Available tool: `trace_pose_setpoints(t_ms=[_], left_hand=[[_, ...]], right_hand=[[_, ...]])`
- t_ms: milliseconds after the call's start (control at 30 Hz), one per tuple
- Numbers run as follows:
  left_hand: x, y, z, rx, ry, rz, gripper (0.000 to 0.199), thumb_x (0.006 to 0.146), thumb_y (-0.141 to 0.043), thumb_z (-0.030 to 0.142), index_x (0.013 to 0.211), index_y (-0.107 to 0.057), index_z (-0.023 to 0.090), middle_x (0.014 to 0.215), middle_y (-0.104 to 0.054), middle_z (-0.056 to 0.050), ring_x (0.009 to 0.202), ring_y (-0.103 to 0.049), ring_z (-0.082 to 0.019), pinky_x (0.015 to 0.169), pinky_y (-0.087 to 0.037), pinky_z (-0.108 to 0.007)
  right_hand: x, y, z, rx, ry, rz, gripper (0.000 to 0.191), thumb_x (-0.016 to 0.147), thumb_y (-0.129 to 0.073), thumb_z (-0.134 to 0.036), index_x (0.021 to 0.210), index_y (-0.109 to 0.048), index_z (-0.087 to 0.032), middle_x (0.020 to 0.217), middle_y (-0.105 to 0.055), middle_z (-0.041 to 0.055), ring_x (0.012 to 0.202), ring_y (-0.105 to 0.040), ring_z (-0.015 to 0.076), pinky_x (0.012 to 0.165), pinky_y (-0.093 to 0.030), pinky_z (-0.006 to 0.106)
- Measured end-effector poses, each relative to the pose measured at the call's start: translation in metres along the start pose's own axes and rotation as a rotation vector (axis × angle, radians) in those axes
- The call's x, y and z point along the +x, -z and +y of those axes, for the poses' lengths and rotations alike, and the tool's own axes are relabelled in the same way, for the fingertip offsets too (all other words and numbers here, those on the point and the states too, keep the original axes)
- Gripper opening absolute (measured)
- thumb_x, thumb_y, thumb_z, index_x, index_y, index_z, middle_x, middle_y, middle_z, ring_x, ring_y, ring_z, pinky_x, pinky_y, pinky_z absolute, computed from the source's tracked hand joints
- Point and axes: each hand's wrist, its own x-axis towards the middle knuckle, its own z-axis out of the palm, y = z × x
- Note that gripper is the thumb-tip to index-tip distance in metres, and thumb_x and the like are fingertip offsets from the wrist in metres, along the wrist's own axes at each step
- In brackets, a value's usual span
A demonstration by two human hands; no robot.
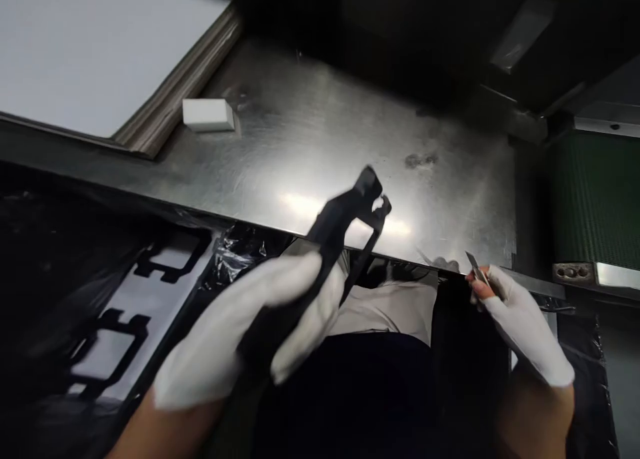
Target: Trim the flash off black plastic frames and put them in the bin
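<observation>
My left hand [255,312], in a white glove, is closed round a black frame-shaped part [334,229] with an opening and a notched end. The part is tilted up over the near edge of the metal table, and motion blurs it a little. In my right hand [520,322], gloved in white with the thumb and a fingertip bare, is a small craft knife [477,272]. Its blade points up and left, just by the table's front edge. The two hands are well apart.
A metal table [310,125] lies ahead. On it are a stack of white sheets [110,45] and a white block [207,115]. At left, black frame parts [117,342] lie on a white sheet amid black plastic. A green belt [595,192] runs at right.
</observation>
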Motion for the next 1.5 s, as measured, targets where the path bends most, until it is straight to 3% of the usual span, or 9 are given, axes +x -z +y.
trace_pose_setpoints(t_ms=[67,133,267,400,567,833,1067,1300,1500], left_hand=[[0.039,-0.006,0.024,0.048,-0.014,-0.106,0.052,0.109,-0.052,0.053,0.074,-0.070,0.020,0.040,-0.045,0.001,0.035,-0.037,-0.013,0.044,-0.039,-0.026],[0.073,-0.011,0.036,0.075,-0.029,-0.107,0.049,0.111,-0.048,0.050,0.076,-0.065,0.020,0.041,-0.041,0.003,0.034,-0.033,-0.011,0.040,-0.030,-0.023],[0.107,-0.015,0.030,0.131,0.052,-0.050,0.049,0.109,-0.053,0.054,0.075,-0.061,0.019,0.041,-0.040,0.003,0.032,-0.035,-0.011,0.038,-0.029,-0.021],[0.107,-0.014,0.023,0.140,0.097,-0.035,0.050,0.109,-0.054,0.056,0.076,-0.061,0.019,0.041,-0.039,0.004,0.034,-0.035,-0.010,0.039,-0.029,-0.020],[0.107,-0.012,0.025,0.110,0.099,-0.023,0.050,0.109,-0.053,0.052,0.073,-0.061,0.019,0.041,-0.039,0.004,0.033,-0.035,-0.009,0.041,-0.030,-0.022],[0.107,-0.013,0.024,0.127,0.099,-0.026,0.051,0.106,-0.059,0.057,0.072,-0.061,0.019,0.038,-0.036,0.005,0.033,-0.033,-0.009,0.039,-0.026,-0.022],[0.106,-0.013,0.024,0.145,0.102,-0.012,0.053,0.108,-0.055,0.057,0.073,-0.060,0.019,0.039,-0.036,0.006,0.033,-0.033,-0.008,0.040,-0.026,-0.022],[0.106,-0.013,0.024,0.152,0.111,-0.008,0.051,0.108,-0.056,0.056,0.073,-0.060,0.019,0.039,-0.037,0.005,0.032,-0.032,-0.009,0.039,-0.026,-0.021],[0.107,-0.016,0.022,0.181,0.103,0.010,0.053,0.108,-0.053,0.056,0.072,-0.060,0.019,0.038,-0.037,0.005,0.031,-0.033,-0.009,0.040,-0.027,-0.022]], right_hand=[[0.017,-0.005,-0.029,-0.060,0.047,0.075,0.033,0.110,-0.055,-0.054,0.114,-0.071,-0.025,0.095,-0.075,0.0053,0.082,-0.071,0.0241,0.080,-0.057,0.035],[0.031,-0.018,-0.055,-0.150,0.183,0.112,0.030,0.113,-0.051,-0.040,0.128,-0.070,-0.023,0.109,-0.077,0.0071,0.088,-0.072,0.0229,0.081,-0.057,0.033],[0.048,-0.052,-0.088,-0.418,0.409,0.021,0.043,0.118,-0.042,-0.027,0.158,-0.057,-0.020,0.131,-0.070,0.0110,0.090,-0.070,0.0207,0.074,-0.057,0.030],[0.054,-0.081,-0.104,-0.603,0.498,-0.067,0.041,0.121,-0.039,-0.029,0.154,-0.061,-0.019,0.120,-0.070,0.0092,0.087,-0.069,0.0212,0.067,-0.056,0.031],[0.061,-0.097,-0.108,-0.701,0.543,-0.059,0.041,0.120,-0.036,-0.025,0.150,-0.063,-0.018,0.116,-0.069,0.0097,0.083,-0.070,0.0230,0.064,-0.053,0.035],[0.070,-0.092,-0.110,-0.700,0.485,-0.036,0.040,0.120,-0.032,-0.024,0.142,-0.065,-0.016,0.114,-0.069,0.0130,0.081,-0.068,0.0228,0.062,-0.050,0.032],[0.071,-0.078,-0.111,-0.680,0.331,0.133,0.047,0.121,-0.022,-0.023,0.135,-0.066,-0.014,0.112,-0.068,0.0130,0.080,-0.068,0.0229,0.059,-0.048,0.032],[0.068,-0.088,-0.115,-0.622,0.520,-0.061,0.037,0.119,-0.036,-0.022,0.134,-0.069,-0.017,0.106,-0.071,0.0103,0.080,-0.070,0.0237,0.065,-0.054,0.033],[0.067,-0.088,-0.121,-0.627,0.458,-0.042,0.037,0.116,-0.037,-0.014,0.130,-0.070,-0.014,0.104,-0.072,0.0130,0.083,-0.072,0.0258,0.068,-0.057,0.035]])
